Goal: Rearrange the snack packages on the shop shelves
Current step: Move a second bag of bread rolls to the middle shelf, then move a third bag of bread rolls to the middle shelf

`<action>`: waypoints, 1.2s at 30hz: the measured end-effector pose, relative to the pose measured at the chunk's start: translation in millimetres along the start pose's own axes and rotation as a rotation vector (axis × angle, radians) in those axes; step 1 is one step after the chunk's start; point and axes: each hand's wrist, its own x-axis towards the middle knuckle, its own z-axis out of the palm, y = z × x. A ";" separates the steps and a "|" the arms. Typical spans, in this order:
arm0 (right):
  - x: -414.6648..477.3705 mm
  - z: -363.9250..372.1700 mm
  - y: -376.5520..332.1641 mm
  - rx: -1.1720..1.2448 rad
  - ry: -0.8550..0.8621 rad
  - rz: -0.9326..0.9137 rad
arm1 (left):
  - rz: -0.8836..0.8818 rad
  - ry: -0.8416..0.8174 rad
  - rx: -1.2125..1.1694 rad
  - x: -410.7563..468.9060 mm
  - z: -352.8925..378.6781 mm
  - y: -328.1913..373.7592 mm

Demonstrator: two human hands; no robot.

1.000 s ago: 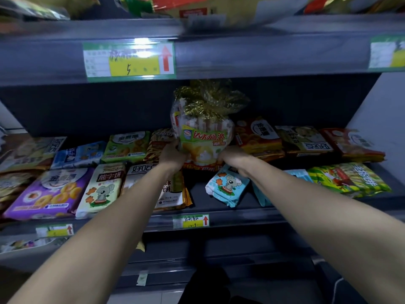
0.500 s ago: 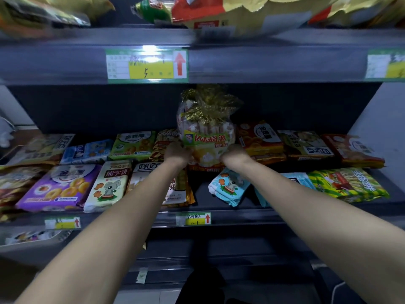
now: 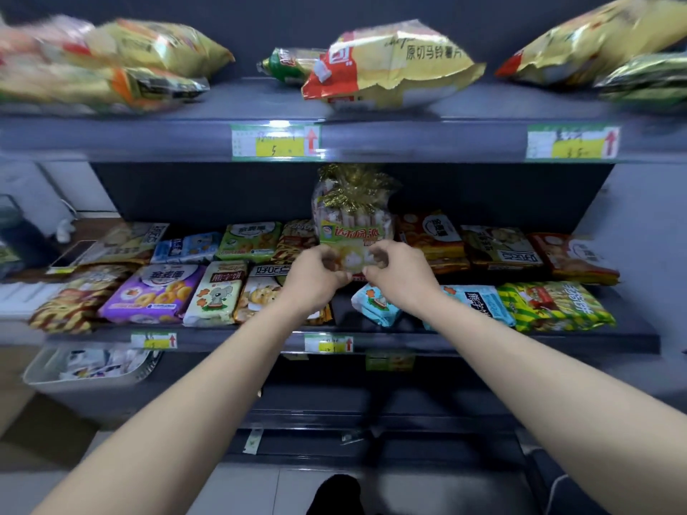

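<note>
A tall clear snack bag (image 3: 353, 221) tied with gold ribbon and bearing a green-yellow label stands upright at the middle of the middle shelf (image 3: 427, 338). My left hand (image 3: 316, 271) and my right hand (image 3: 397, 269) are in front of its lower part, fingers curled at the bag's bottom edge from either side. Flat biscuit packs lie around it: a white pack with a koala (image 3: 217, 293), a purple pack (image 3: 156, 293), a light blue pack (image 3: 377, 304) just under my right hand.
The upper shelf (image 3: 371, 141) carries large yellow crisp bags (image 3: 394, 65) and price tags. A green-yellow striped pack (image 3: 554, 304) lies at the right of the middle shelf. A grey basket (image 3: 89, 373) sits lower left. The shelf's right wall (image 3: 647, 232) stands close.
The view tilted up, showing the upper shelf's bags. My hands slid from the bag's sides toward its front lower edge, closer together. The bag stays upright in place.
</note>
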 end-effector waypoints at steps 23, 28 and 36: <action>-16.9 -73.3 -251.4 0.024 0.244 -0.596 | 0.319 0.476 0.217 -86.3 -254.4 118.7; 15.5 -27.9 -325.4 0.019 0.191 -0.600 | 0.298 0.541 0.228 -60.6 -339.1 87.2; 70.2 40.1 -417.9 0.279 -0.052 -0.351 | 0.175 0.601 0.280 2.2 -458.1 23.7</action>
